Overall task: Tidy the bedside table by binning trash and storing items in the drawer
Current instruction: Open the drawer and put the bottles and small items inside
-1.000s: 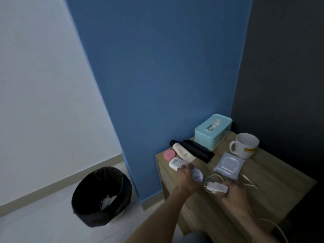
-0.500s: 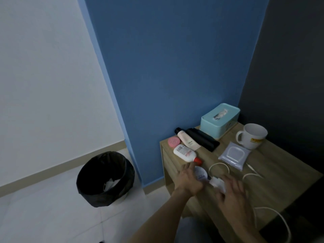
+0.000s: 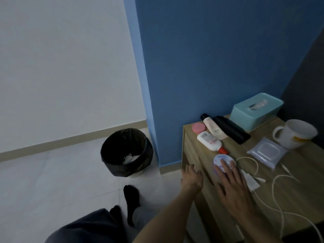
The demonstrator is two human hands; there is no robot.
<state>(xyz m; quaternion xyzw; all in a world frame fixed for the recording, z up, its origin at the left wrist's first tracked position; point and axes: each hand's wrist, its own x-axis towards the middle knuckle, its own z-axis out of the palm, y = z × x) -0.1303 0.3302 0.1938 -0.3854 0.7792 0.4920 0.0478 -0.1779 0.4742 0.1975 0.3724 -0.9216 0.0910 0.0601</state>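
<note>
Bedside table (image 3: 306,172) — wood-grain, right hand (image 3: 235,192) on round tin (image 3: 221,159)

The scene is dimly and evenly lit; slight motion blur is seen, and straight wall lines are bent by wide-angle distortion.

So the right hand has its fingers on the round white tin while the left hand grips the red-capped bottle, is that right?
Not quite. The head view shows the left hand gripping nothing: it is at the bedside table's front edge, apart from the red-capped bottle, which lies untouched. The right hand does have its fingers on the round white tin.
</note>
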